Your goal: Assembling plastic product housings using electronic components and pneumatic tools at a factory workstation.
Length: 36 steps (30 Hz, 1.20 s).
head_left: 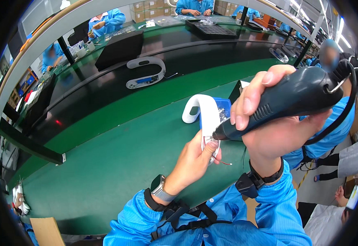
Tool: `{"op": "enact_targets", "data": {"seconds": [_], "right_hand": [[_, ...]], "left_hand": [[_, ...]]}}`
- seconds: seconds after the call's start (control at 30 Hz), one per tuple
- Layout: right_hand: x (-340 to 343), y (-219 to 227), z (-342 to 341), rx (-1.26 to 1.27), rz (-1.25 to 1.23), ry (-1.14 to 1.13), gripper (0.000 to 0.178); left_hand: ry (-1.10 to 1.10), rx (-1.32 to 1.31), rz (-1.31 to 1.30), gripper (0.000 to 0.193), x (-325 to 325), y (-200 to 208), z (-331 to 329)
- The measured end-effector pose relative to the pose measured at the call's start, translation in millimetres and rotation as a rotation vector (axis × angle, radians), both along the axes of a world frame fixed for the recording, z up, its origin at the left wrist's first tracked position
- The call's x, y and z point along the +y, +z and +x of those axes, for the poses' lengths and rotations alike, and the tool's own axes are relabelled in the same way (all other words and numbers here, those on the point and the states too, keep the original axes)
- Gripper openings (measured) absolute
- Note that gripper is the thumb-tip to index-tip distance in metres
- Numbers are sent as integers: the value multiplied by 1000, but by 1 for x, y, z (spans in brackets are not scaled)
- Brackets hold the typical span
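A white curved plastic housing (pixel 208 107), hooked at its far end, is gripped near its lower end by my left hand (pixel 194 158), thumb on top. A thin red and black wire (pixel 225 163) with a small white plug sticks out by the fingers. My right hand (pixel 269 131) is wrapped round a dark electric screwdriver (pixel 289 98), its cord running off to the right. The tool's tip meets the housing just above my left thumb; the exact spot is too small to make out. Behind the housing is a blue tray (pixel 224 107) of small metal parts, probably screws.
Across the green bench (pixel 105 164) runs a dark conveyor belt (pixel 105 88) bearing another curved white housing (pixel 162 69) with its inside showing. A black foam block (pixel 119 49) and a black compartment tray (pixel 211 30) lie farther back. People in blue work around the line.
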State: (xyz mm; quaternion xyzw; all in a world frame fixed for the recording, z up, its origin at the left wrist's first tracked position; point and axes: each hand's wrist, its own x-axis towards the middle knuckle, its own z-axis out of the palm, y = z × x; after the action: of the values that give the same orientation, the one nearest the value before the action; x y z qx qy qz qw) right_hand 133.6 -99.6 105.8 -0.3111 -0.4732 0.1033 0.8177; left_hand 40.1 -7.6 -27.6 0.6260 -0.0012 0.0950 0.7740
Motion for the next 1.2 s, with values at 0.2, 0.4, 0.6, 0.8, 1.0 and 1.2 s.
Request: {"op": "enact_targets", "data": {"seconds": [0.2,0.4,0.6,0.8,1.0,1.2], "right_hand": [[-4,-1,3,-87,-11,17,82],[-7,-4,0,-115,-10,-35,78],[-9,-2,-4,-95,3,-65,73],[-7,-4,-2,-130,11,-55,73],[-5,-4,-2,-136,18,-53,72],[-6,-7,-1,-163,44,-61,73]], "left_hand": [[18,5,27,30,0,-2,-1],[26,-15,56,31,1,-2,-3],[3,-12,64,31,4,-1,-4],[-8,-13,32,30,3,0,-4],[-3,-8,37,29,4,0,-4],[-8,-15,20,28,4,-1,-4]]}}
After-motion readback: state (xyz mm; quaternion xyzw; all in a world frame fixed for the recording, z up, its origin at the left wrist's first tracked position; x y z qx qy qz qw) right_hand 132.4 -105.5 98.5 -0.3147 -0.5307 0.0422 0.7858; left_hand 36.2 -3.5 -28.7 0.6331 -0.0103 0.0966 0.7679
